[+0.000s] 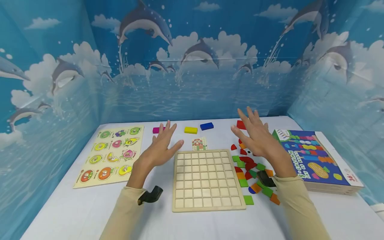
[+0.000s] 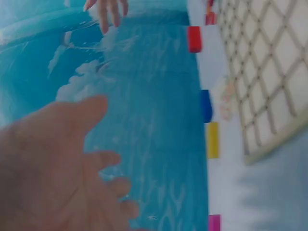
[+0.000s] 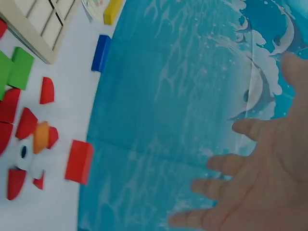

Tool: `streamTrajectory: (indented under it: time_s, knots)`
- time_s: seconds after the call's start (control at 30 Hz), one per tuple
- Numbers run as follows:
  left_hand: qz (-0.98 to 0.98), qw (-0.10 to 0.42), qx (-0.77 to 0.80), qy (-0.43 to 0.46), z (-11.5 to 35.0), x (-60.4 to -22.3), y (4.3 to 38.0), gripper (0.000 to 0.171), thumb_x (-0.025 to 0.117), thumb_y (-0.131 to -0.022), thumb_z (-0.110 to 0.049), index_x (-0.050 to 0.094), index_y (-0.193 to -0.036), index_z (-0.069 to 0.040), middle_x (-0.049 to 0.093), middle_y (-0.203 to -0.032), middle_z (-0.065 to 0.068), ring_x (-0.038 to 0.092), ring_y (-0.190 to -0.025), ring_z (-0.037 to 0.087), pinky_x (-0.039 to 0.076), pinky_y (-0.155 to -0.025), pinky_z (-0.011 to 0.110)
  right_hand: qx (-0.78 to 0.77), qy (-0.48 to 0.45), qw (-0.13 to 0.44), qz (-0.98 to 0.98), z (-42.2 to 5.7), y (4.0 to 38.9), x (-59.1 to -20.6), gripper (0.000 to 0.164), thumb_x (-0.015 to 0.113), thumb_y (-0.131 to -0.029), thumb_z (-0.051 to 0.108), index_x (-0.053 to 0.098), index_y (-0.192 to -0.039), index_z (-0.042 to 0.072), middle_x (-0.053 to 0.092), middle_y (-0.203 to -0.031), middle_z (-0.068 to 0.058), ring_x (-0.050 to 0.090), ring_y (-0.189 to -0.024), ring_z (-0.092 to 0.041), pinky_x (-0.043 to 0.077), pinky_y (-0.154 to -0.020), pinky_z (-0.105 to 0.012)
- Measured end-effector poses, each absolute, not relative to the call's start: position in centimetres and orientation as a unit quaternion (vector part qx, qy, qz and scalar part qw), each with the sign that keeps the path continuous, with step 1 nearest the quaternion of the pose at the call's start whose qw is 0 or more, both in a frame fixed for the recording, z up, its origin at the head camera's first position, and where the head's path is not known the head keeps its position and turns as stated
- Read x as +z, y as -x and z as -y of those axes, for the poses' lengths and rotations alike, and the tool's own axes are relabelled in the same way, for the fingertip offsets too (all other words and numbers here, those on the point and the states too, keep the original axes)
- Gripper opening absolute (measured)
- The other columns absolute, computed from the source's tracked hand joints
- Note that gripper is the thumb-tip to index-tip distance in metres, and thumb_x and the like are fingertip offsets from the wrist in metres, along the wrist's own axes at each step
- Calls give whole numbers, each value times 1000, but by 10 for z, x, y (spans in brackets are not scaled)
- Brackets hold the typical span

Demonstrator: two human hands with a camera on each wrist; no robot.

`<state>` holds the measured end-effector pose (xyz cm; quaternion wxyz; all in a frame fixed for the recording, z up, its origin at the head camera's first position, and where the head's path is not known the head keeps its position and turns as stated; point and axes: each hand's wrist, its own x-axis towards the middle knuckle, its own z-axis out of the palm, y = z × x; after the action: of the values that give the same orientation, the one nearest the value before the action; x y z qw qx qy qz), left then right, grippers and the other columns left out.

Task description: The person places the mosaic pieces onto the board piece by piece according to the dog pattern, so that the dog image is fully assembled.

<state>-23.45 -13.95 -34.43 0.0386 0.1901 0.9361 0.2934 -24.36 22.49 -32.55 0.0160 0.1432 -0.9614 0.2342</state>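
Observation:
My left hand (image 1: 159,148) is raised over the table between the fruit board and the grid board, fingers spread and holding nothing. In the left wrist view its palm and fingers (image 2: 98,110) show against the blue curtain. My right hand (image 1: 257,138), also spread and holding nothing, hovers above the loose pieces at the right. A wooden grid board (image 1: 210,180) with square cells lies in the middle. Behind it lies a small picture card (image 1: 199,143). Red, green, orange and blue flat pieces (image 1: 243,183) are scattered along the board's right side, partly hidden by the right arm.
Magenta (image 1: 156,130), yellow (image 1: 190,130), blue (image 1: 207,126) and red (image 3: 79,162) blocks lie along the far edge. A fruit puzzle board (image 1: 112,155) lies at left, a blue printed box (image 1: 319,160) at right. A dolphin curtain (image 1: 192,90) surrounds the table.

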Motion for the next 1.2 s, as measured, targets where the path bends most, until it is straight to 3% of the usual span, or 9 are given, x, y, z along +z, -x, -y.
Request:
streamTrajectory:
  time_s: [0.1,0.2,0.3,0.37,0.5,0.7,0.93,1.2]
  knots:
    - [-923,109,296,-220,148,-356,227,85,57,-110,-49,12,-175,-18,-7,-182,7,-15,-166,32,-6,-129,72,264,-164,12,950,-230,248,-332,88,52,-111,56,11,-175,13,9,-179,-25,12,-163,-53,15,-122,-83]
    - [-916,150,285,-238,154,-374,219,93,67,-105,-49,14,-175,-15,-1,-182,9,-12,-167,35,-6,-129,73,283,-191,19,940,-236,257,-346,77,64,-109,41,32,-169,3,38,-168,-28,41,-151,-51,39,-118,-74]
    - [-913,171,279,-243,159,-391,211,106,78,-97,-50,16,-174,-12,2,-182,8,-11,-167,36,-7,-129,73,308,-197,23,931,-240,269,-364,62,72,-106,29,52,-156,-2,58,-151,-27,61,-131,-46,60,-101,-59]
    - [-907,179,288,-248,164,-402,207,114,85,-92,-49,16,-174,-10,3,-182,8,-11,-167,36,-6,-128,74,321,-190,14,928,-241,276,-376,55,76,-103,24,60,-149,-2,64,-142,-26,67,-120,-42,66,-88,-48]
    - [-899,191,310,-245,169,-414,199,128,93,-84,-47,11,-175,-11,4,-182,7,-9,-167,35,-7,-130,68,323,-183,-9,928,-242,289,-390,46,79,-100,18,69,-140,-3,70,-133,-26,68,-109,-36,65,-72,-34]
    - [-900,197,316,-227,173,-419,194,136,97,-78,-46,8,-175,-12,4,-182,9,-6,-167,34,-7,-132,63,324,-194,-50,925,-244,300,-399,38,81,-98,12,74,-132,-4,73,-124,-24,62,-93,-29,58,-61,-32]
    - [-903,198,318,-211,174,-424,193,139,101,-74,-43,10,-175,-13,4,-182,10,-8,-167,32,-11,-132,61,317,-175,-81,929,-244,312,-409,37,83,-96,10,75,-130,-3,73,-118,-19,63,-97,-27,60,-72,-30]
    - [-904,189,308,-229,174,-427,196,131,100,-75,-42,19,-173,-9,5,-182,4,-8,-168,29,-11,-133,59,309,-144,-95,936,-244,319,-410,24,81,-96,6,78,-118,-2,73,-105,-15,62,-95,-30,62,-76,-34]
